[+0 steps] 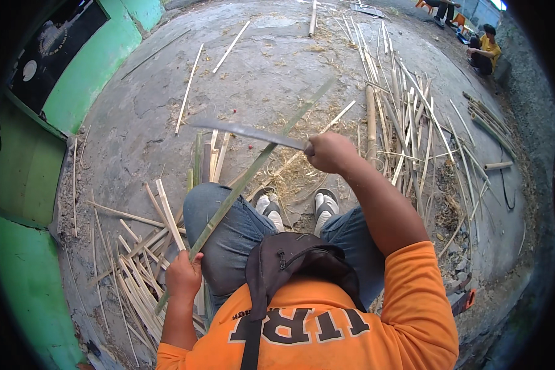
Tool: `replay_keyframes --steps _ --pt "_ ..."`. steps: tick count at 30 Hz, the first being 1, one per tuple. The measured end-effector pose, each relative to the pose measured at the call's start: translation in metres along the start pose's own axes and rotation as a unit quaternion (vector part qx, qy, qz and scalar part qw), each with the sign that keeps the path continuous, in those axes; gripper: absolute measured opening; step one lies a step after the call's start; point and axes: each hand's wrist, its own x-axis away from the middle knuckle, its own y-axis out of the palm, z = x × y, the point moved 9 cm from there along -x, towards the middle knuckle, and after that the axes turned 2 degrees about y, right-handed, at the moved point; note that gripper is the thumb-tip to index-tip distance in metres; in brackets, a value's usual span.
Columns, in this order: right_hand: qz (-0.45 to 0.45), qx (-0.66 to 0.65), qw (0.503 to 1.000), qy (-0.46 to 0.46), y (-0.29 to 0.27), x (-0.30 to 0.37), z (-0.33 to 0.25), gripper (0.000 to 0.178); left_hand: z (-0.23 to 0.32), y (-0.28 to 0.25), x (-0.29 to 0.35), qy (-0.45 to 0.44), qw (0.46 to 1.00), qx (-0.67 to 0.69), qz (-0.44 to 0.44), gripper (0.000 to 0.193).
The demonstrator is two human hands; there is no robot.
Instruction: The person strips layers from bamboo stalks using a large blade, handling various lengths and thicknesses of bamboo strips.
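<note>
My left hand [184, 275] is closed around the lower part of a long green bamboo strip [226, 209]. The strip slants up and away to the right, passing over my left knee. In my right hand [332, 153] is the handle of a machete [253, 132], its blade pointing left. Blade and strip cross in front of my knees; whether they touch, I cannot tell. Pale shavings [290, 179] lie on the ground beyond my feet.
Cut bamboo strips [135, 277] are heaped at my left, with a larger spread of strips [407, 129] at the right. A tool with an orange handle [465, 302] lies near my right elbow. A person in yellow [488, 52] sits at the far right. A green wall [24, 277] borders the left.
</note>
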Motion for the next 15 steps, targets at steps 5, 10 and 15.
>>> replay_keyframes --steps 5,10,15 --pt "0.005 0.037 0.99 -0.139 0.027 0.015 -0.057 0.015 -0.005 0.005 -0.003 0.021 0.999 0.025 0.003 0.055" --pt "0.085 -0.106 0.989 0.056 -0.009 -0.022 0.043 0.03 -0.006 0.014 -0.001 0.011 0.997 0.077 0.012 0.056" --pt "0.12 -0.144 0.98 0.065 -0.011 -0.023 0.053 0.032 -0.003 0.013 -0.003 0.012 0.997 0.081 0.012 0.058"
